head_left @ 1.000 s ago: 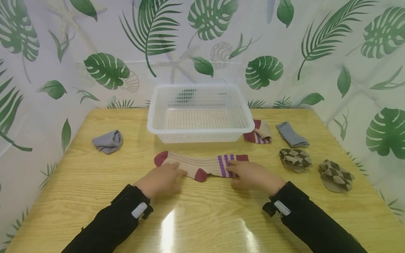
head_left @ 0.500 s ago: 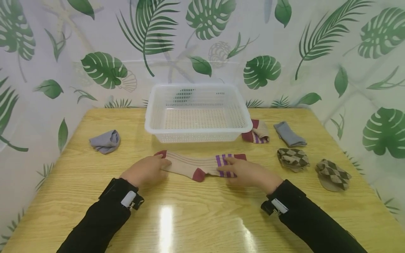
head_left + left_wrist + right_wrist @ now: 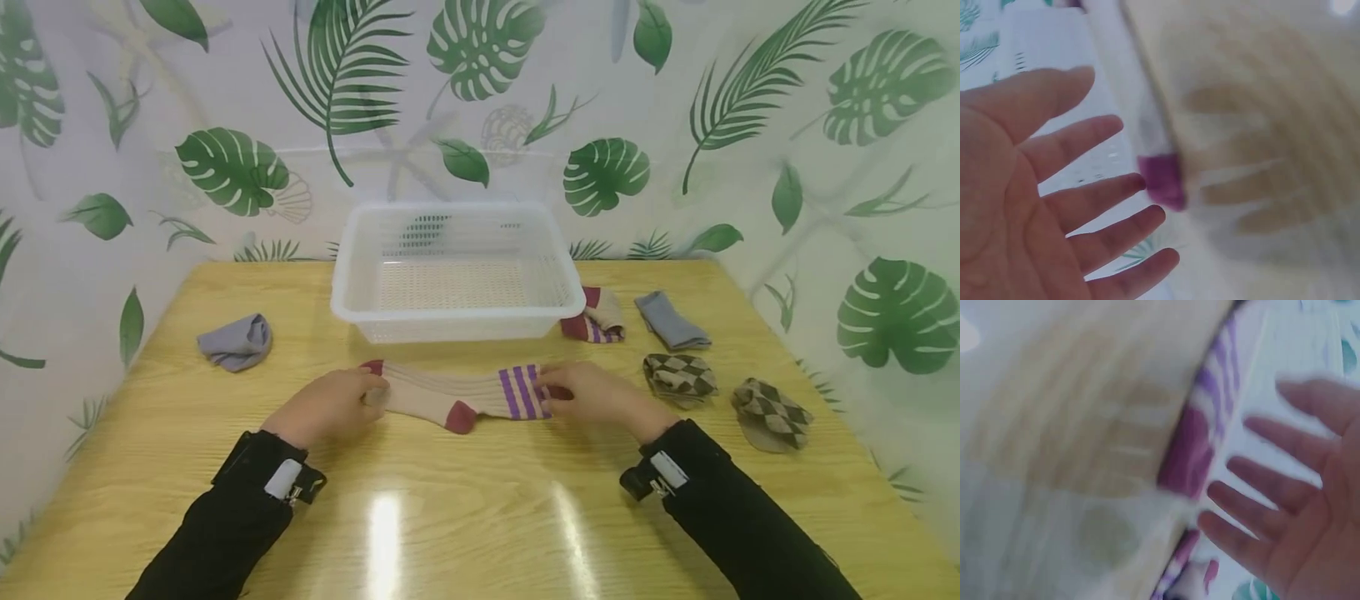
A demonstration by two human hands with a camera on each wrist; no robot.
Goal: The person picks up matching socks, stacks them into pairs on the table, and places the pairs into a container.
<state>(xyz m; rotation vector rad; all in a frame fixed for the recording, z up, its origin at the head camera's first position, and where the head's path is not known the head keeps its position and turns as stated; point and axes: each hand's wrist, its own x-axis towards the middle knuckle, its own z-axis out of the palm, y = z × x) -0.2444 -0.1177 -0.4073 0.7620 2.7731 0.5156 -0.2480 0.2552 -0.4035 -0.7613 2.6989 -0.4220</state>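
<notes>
Nearest, above the bare front of the desk, the left hand has slid outward from the sock's foot to its toe, while the right hand has shifted off the purple stripes to the cuff. With a hand now at each end, the sock appears to be at the stage of being laid straight. In the wrist views both hands' fingers are spread and nearly straight, with nothing in their hold; whether any fingertip presses the cloth, one cannot tell. Just beyond the hands, the beige ribbed sock lies crosswise and flat on the desk, its maroon toe to the left, its maroon heel pointing toward the person, purple bands near the maroon cuff, which the right hand partly covers. Off to the right lie two checked socks, bunched up. Farther back are a crumpled grey sock on the left, a folded grey sock on the right, and a folded striped sock by the corner of the white basket, behind which hangs leaf-printed cloth.
</notes>
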